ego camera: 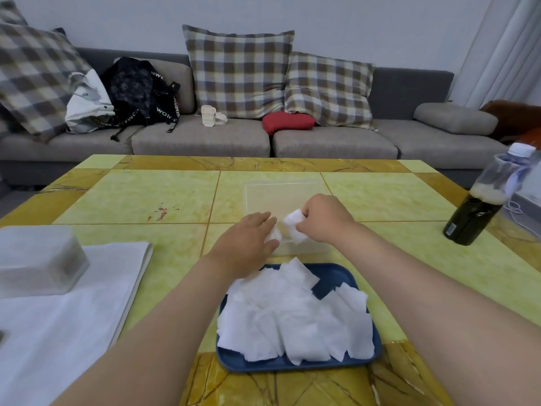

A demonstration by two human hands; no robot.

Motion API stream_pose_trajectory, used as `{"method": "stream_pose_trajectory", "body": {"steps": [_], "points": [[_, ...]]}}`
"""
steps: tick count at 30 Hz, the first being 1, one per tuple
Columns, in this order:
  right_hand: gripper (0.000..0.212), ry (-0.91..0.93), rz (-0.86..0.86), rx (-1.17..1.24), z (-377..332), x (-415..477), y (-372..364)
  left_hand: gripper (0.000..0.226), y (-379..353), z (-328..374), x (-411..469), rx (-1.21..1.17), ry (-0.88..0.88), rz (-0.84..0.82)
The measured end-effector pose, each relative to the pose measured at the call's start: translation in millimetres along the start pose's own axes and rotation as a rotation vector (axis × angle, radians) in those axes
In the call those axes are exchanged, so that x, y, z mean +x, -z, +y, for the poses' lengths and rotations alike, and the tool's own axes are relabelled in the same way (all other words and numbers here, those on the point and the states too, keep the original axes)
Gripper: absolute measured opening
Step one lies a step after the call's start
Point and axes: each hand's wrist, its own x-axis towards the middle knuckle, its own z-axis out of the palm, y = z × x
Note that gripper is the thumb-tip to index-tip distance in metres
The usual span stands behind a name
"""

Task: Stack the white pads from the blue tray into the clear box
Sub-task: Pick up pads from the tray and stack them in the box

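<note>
A blue tray (336, 276) lies near the table's front edge, heaped with several white pads (292, 315). Just beyond it stands the clear box (281, 191), almost see-through against the yellow table. My right hand (325, 218) hovers over the box's near part, fingers pinched on a white pad (294, 224). My left hand (248, 238) reaches to the box's near left corner, fingers extended, with a bit of white pad (275, 234) showing at its fingertips. Whether the left hand grips that pad is unclear.
A dark bottle (480, 212) with a white cap stands at the table's right edge. At the left lie a white cloth (73, 317) and a frosted plastic container (38, 262) on it. A grey sofa with checked cushions lies behind the table.
</note>
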Motion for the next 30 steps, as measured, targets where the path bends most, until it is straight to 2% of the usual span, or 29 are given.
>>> {"method": "stream_pose_trajectory", "body": {"steps": [5,7,13,15,18,21,26,28,30], "points": [[0.020,-0.073,-0.040,-0.215,-25.4,5.9,-6.1,0.062,-7.1,-10.2,-2.3,-0.021,0.005,-0.049],[0.023,-0.128,-0.089,-0.115,-33.7,8.9,-13.1,0.063,-6.8,-11.7,-3.2,-0.051,0.006,-0.056],[0.031,-0.285,-0.205,0.386,-39.9,14.1,-13.7,0.069,-9.5,-15.4,-6.6,0.015,-0.007,-0.080],[0.030,-0.311,-0.188,0.416,-36.6,12.5,-8.8,0.070,-10.7,-16.8,-5.9,0.043,-0.004,-0.043],[0.018,-0.290,-0.208,0.350,-36.6,3.1,-8.5,0.071,-14.0,-16.1,-4.2,0.074,-0.017,-0.061],[0.017,-0.267,-0.277,0.377,-38.1,-0.1,-15.8,0.072,-15.3,-13.0,-2.2,0.095,-0.001,-0.113],[0.019,-0.277,-0.198,0.377,-33.8,7.9,-18.8,0.071,-14.7,-10.3,0.9,0.118,-0.047,-0.015],[0.020,-0.206,-0.258,0.284,-32.6,7.8,-23.1,0.073,-16.3,-8.1,1.1,0.106,-0.047,-0.061],[0.009,-0.124,-0.295,0.291,-30.8,7.5,-27.1,0.076,-17.5,-5.7,1.4,0.138,-0.036,-0.085]]}}
